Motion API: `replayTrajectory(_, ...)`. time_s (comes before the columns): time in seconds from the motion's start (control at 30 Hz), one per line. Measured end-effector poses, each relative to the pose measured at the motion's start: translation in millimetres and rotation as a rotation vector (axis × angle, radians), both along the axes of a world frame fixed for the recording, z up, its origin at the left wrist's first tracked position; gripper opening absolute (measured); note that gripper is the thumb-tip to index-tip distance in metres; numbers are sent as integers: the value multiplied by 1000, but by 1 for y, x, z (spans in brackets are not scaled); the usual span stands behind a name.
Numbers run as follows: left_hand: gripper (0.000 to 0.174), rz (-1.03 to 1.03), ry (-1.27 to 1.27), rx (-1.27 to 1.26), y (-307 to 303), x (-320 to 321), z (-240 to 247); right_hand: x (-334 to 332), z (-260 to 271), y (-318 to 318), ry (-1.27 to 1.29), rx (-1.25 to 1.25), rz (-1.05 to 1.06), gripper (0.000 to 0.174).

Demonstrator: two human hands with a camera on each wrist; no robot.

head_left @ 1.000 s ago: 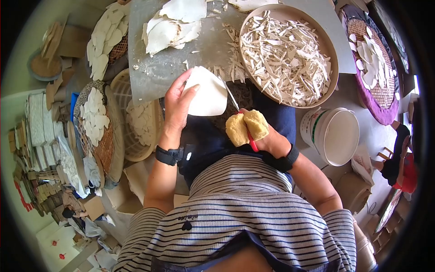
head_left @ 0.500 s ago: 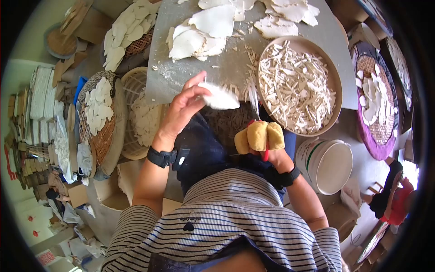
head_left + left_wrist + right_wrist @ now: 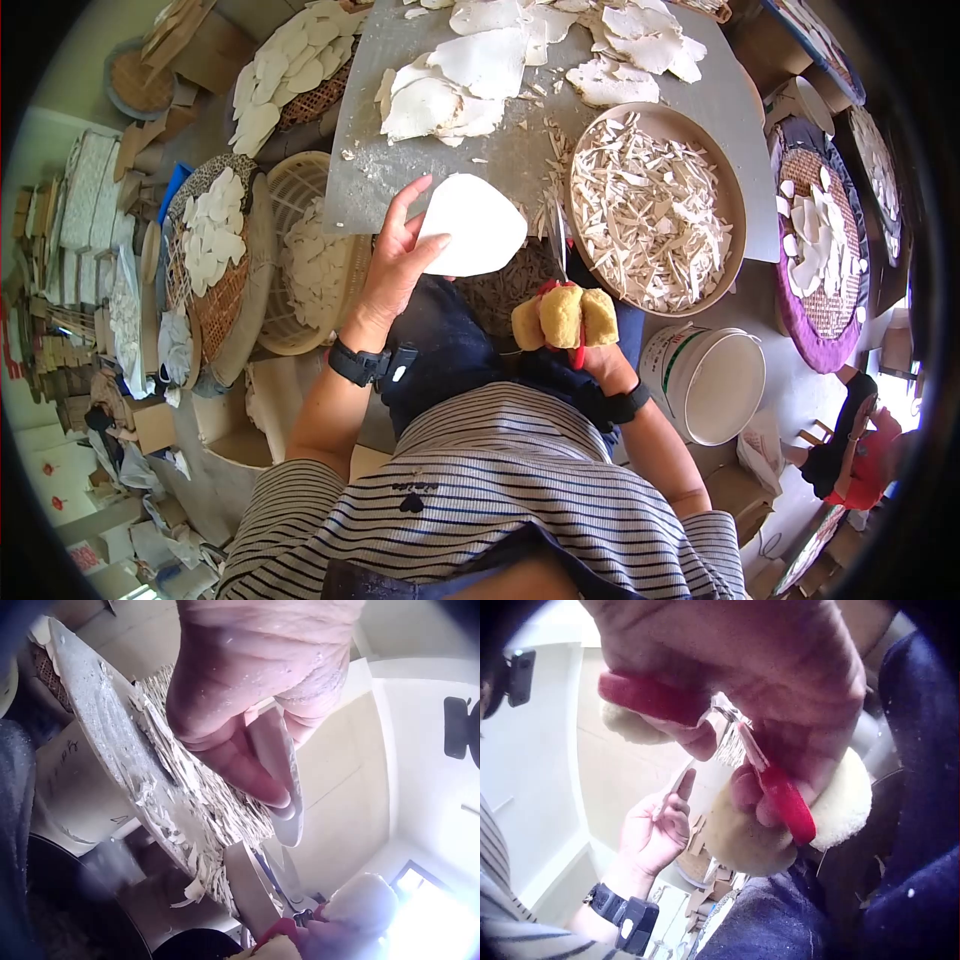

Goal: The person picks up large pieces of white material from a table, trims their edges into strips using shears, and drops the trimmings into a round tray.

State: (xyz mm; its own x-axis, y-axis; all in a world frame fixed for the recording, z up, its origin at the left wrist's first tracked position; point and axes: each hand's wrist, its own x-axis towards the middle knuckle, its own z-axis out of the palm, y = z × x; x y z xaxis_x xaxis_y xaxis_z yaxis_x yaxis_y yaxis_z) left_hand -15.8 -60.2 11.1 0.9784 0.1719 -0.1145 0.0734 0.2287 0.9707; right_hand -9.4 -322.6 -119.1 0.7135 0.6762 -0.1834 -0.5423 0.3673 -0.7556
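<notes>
My left hand (image 3: pixel 395 255) pinches a thin white slice (image 3: pixel 478 225) at its left edge, thumb on top. Its broad face turns up in the head view, while in the left wrist view the slice (image 3: pixel 279 761) shows nearly edge-on. To its right, my right hand (image 3: pixel 603 365) grips scissors (image 3: pixel 557 235) by their red handles (image 3: pixel 789 806), blades pointing away from my body. Thick yellow foam wraps (image 3: pixel 562 318) surround fingers of this hand. A gap separates the blades from the slice in the head view.
A round tray (image 3: pixel 740 225) heaped with white trimmings overhangs the near edge of the grey table (image 3: pixel 370 170). Larger white slices (image 3: pixel 455 85) lie behind. A white bucket (image 3: pixel 715 385) stands right of my legs, baskets (image 3: pixel 262 330) with slices at left. Another person is far right.
The scissors have come away from the slice's right edge. My left hand has tipped the slice edge-on and brought it broad face up again. The head view now takes in more table.
</notes>
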Motion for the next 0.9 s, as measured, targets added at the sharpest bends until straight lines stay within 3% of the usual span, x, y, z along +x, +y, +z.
replayTrajectory(0.1,54,-15,47,-19,5,0,-8,10,37,1,-249,-319,136,68)
replayTrajectory(0.2,50,-26,71,-14,5,1,-16,-3,38,0,-565,-298,-29,36)
replayTrajectory(0.3,45,1,50,40,9,-1,-24,-4,0,-1,-34,131,-49,35)
replayTrajectory(0.4,44,-86,157,-35,11,-2,-23,-7,-17,-13,-10,-93,51,36)
replayTrajectory(0.5,46,-461,240,-73,25,0,-18,-9,-20,-27,-312,-394,192,41)
replayTrajectory(0.53,45,-560,218,7,34,4,-15,-10,-21,-27,-336,-418,188,39)
replayTrajectory(0.6,37,-672,161,244,69,19,-23,-14,-28,-25,-125,-224,109,35)
replayTrajectory(0.63,32,-452,113,357,89,28,-14,-15,-30,-23,-24,-146,85,33)
replayTrajectory(0.67,35,-136,126,229,116,40,-15,-14,-8,-18,-128,-275,119,30)
replayTrajectory(0.7,38,160,1,81,124,50,9,-8,-16,-12,547,402,69,25)
replayTrajectory(0.73,40,258,-139,75,152,64,15,-10,-12,-10,414,297,36,25)
replayTrajectory(0.8,42,504,-212,-35,151,72,47,-14,-5,-5,191,110,-9,25)
replayTrajectory(0.83,40,398,-165,13,145,76,51,-14,-3,-4,102,28,-20,25)
replayTrajectory(0.9,37,196,-68,115,135,78,52,-12,-4,-5,257,67,-16,25)
